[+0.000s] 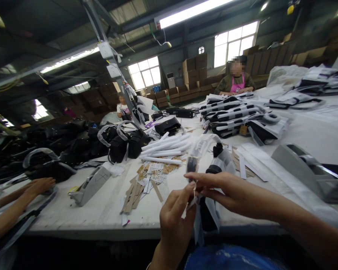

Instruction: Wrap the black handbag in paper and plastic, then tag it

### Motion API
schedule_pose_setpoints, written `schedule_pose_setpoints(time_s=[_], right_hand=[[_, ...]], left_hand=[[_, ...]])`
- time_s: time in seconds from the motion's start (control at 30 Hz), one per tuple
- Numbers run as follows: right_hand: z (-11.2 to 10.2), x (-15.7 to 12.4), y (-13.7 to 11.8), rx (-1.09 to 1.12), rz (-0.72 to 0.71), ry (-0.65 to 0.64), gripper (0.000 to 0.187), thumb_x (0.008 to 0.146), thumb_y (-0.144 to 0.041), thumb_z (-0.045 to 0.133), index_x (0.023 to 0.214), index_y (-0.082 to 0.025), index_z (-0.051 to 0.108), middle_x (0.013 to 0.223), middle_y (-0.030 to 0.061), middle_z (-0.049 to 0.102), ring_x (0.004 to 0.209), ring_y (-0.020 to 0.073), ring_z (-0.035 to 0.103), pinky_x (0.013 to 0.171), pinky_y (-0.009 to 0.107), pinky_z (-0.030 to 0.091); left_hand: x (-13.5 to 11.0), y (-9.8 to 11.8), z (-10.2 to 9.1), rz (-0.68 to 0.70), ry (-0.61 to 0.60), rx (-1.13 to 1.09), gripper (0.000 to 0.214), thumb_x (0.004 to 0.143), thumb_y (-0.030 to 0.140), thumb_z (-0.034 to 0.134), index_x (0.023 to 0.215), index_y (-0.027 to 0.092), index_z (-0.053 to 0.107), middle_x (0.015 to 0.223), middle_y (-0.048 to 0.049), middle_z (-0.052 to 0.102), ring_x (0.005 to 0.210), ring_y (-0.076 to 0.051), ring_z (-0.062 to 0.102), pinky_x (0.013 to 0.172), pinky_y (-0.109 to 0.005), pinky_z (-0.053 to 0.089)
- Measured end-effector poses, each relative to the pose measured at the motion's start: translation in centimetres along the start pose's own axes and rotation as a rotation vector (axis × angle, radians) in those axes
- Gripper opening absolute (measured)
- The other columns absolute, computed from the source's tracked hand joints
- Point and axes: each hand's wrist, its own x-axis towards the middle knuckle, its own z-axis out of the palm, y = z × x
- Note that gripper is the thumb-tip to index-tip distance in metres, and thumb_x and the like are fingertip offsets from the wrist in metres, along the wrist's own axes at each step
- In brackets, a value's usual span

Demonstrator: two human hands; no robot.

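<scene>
A black handbag (207, 215) with white wrapping lies at the table's front edge, its upper part (217, 150) covered in clear plastic film. In front of it my two hands meet. My left hand (175, 219) is closed in a pinch on a thin white string (195, 186), with a small pale piece, perhaps a tag, partly hidden by the fingers. From the right, my right hand (224, 188) has its thumb and fingers pressed together at the same string. The fingers cover much of the bag where they work.
Paper tags with strings (153, 168), cardboard strips (133, 195) and white paper rolls (166, 146) lie left of centre. Grey tape dispensers (91, 185) flank me. Wrapped bags (236, 112) are stacked behind. A co-worker's hands (39, 187) are at far left; another person (236, 80) sits opposite.
</scene>
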Motion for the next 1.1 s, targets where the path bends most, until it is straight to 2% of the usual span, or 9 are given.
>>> schedule_pose_setpoints(time_s=[0.1,0.33,0.47,0.57,0.63,0.73,0.9,0.97,1.1], right_hand=[[-0.4,0.0,-0.3,0.051,0.069,0.002,0.028,0.099,-0.024,0.05,0.118,-0.028,0.07,0.108,-0.0001,0.074,0.097,0.0163,0.068,0.086,0.024,0.05],[2.2,-0.3,0.9,0.54,0.192,0.158,0.023,0.094,-0.041,0.062,0.092,-0.02,0.072,0.092,0.002,0.072,0.089,0.015,0.065,0.083,0.024,0.049],[2.9,-1.1,1.5,0.7,0.243,0.253,0.024,0.091,-0.043,0.067,0.09,-0.02,0.068,0.086,0.0004,0.069,0.084,0.0135,0.064,0.078,0.023,0.049],[2.7,-1.7,1.9,0.457,0.156,0.307,0.025,0.094,-0.042,0.062,0.085,-0.02,0.069,0.083,0.0012,0.069,0.083,0.0154,0.064,0.081,0.026,0.049],[2.5,-1.9,2.2,0.176,0.083,0.442,0.025,0.096,-0.04,0.059,0.082,-0.021,0.068,0.08,0.0021,0.069,0.084,0.0175,0.065,0.082,0.029,0.048],[2.1,-1.1,2.7,-0.117,0.11,0.571,0.023,0.094,-0.042,0.059,0.09,-0.021,0.066,0.084,0.0038,0.069,0.083,0.02,0.065,0.079,0.033,0.049],[2.0,1.9,2.5,0.137,0.151,0.333,0.038,0.091,-0.053,0.061,0.108,-0.019,0.067,0.105,0.0081,0.073,0.099,0.025,0.068,0.087,0.037,0.053],[2.2,2.7,2.5,0.275,0.153,0.32,0.038,0.091,-0.053,0.062,0.103,-0.018,0.071,0.104,0.0084,0.075,0.1,0.0251,0.069,0.089,0.036,0.054],[2.7,2.4,3.3,0.403,0.182,0.534,0.037,0.091,-0.052,0.063,0.103,-0.018,0.073,0.103,0.0089,0.076,0.098,0.0238,0.069,0.088,0.034,0.053]], left_hand=[[-0.1,0.4,0.1,0.109,0.021,0.055,0.061,0.082,-0.006,0.06,0.136,0.02,0.054,0.1,-0.0056,0.073,0.09,-0.014,0.068,0.081,-0.024,0.057],[-1.9,0.5,0.9,0.115,0.097,0.143,0.052,0.082,-0.004,0.063,0.128,0.019,0.059,0.084,-0.0021,0.071,0.076,-0.012,0.065,0.071,-0.022,0.056],[-3.5,0.3,2.1,-0.15,0.214,0.021,0.056,0.084,0.002,0.065,0.134,0.025,0.053,0.082,0.0014,0.067,0.075,-0.011,0.066,0.074,-0.023,0.058],[-4.5,0.4,2.7,-0.516,0.264,-0.219,0.046,0.089,0.013,0.065,0.132,0.024,0.054,0.081,0.002,0.063,0.071,-0.01,0.065,0.068,-0.02,0.057],[-5.0,0.5,2.9,-0.687,0.257,-0.322,0.032,0.089,0.02,0.066,0.121,0.021,0.061,0.082,0.0004,0.064,0.072,-0.01,0.066,0.066,-0.018,0.056],[-5.6,0.8,2.9,-0.667,0.169,-0.325,0.009,0.087,0.02,0.068,0.096,0.019,0.066,0.087,-0.0024,0.065,0.078,-0.013,0.066,0.067,-0.019,0.055],[-6.0,0.7,2.8,-0.448,0.063,-0.269,0.006,0.088,0.015,0.063,0.089,0.02,0.066,0.083,-0.002,0.065,0.079,-0.014,0.065,0.07,-0.023,0.056],[-6.4,0.1,2.5,-0.53,0.093,-0.299,0.0,0.087,0.019,0.066,0.088,0.019,0.066,0.082,-0.002,0.064,0.078,-0.014,0.065,0.07,-0.023,0.055],[-8.7,-1.7,2.2,-0.951,0.287,-0.431,0.033,0.076,0.038,0.08,0.097,0.017,0.066,0.089,-0.0046,0.067,0.082,-0.016,0.068,0.073,-0.025,0.057]])
